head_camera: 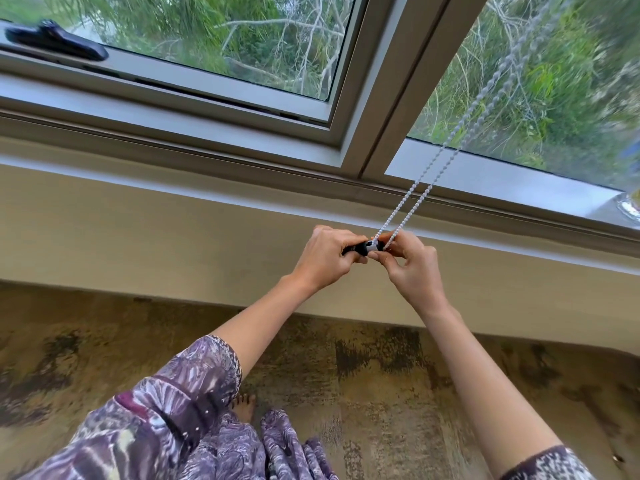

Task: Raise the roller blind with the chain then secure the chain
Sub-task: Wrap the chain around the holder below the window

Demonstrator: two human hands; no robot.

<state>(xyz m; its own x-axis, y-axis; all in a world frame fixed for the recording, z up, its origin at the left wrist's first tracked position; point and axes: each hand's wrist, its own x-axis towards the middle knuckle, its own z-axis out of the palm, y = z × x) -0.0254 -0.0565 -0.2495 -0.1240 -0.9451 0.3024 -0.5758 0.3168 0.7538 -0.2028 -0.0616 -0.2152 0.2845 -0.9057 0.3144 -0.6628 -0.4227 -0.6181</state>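
Note:
A white beaded chain (446,147) runs as two strands from the upper right down to my hands, just below the window sill. My left hand (325,259) is closed around a small black clip (360,248) with a white part at its end. My right hand (410,263) pinches the bottom loop of the chain right at that white end. Both hands touch at the clip. The roller blind itself is out of view above.
The grey window frame (367,109) and sill span the top, with a black window handle (55,41) at far left. A beige wall (138,237) lies below the sill, and patterned carpet (398,393) and my bare foot (244,407) below that. A glass object (628,206) sits on the sill at right.

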